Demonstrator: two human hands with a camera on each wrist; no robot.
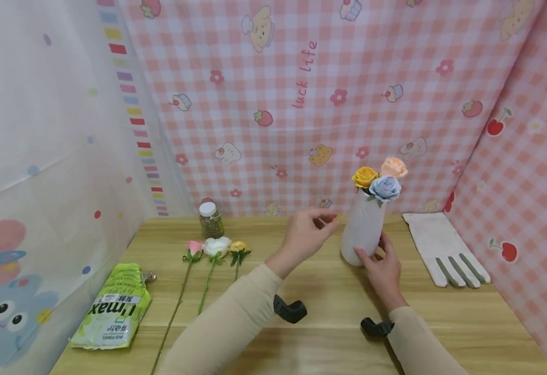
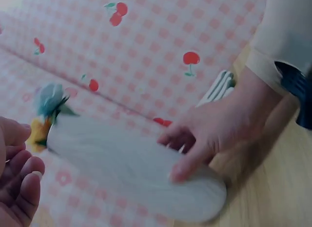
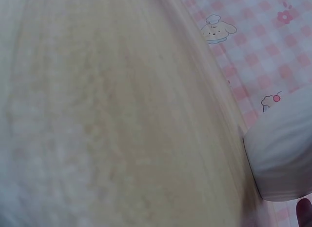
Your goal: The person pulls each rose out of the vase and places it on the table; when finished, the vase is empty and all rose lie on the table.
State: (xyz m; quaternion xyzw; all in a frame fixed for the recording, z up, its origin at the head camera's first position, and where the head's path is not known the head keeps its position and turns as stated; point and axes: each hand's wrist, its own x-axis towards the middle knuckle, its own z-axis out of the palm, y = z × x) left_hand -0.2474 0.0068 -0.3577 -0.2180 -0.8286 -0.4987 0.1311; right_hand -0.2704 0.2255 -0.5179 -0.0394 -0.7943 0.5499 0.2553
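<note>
A white vase leans to the right in the head view, with a yellow rose, a peach rose and a blue rose in its mouth. My right hand grips the vase low down, thumb on the near side and fingers round its right side. To the left of the vase is my left hand, its fingers loosely bent and holding nothing. In the left wrist view, the fingertips are close to the yellow rose and the vase's mouth.
On the left lie a pink rose, a white rose and another yellow rose, with long stems. Behind them stands a white-lidded jar. A green bag lies front left, a white glove right. Patterned cloth hangs behind.
</note>
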